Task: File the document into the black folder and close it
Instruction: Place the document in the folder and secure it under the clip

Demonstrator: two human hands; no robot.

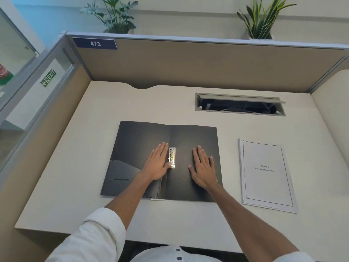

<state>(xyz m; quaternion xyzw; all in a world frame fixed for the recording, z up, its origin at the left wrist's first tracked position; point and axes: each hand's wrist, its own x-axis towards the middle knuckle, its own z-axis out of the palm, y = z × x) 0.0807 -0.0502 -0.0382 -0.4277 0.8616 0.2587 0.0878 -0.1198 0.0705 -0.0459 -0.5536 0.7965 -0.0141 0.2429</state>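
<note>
The black folder lies spread open on the desk, with a silver metal clip along its spine. My left hand rests flat on the left inner cover, its thumb touching the clip's lower end. My right hand lies flat on the right inner cover, fingers spread. Neither hand holds anything. The document, a stapled white stack with a bordered title page, sits on the desk to the right of the folder, untouched.
The beige desk is boxed in by tan partition walls at the back and sides. An open cable tray is set into the desk behind the document. Two potted plants stand above the back partition.
</note>
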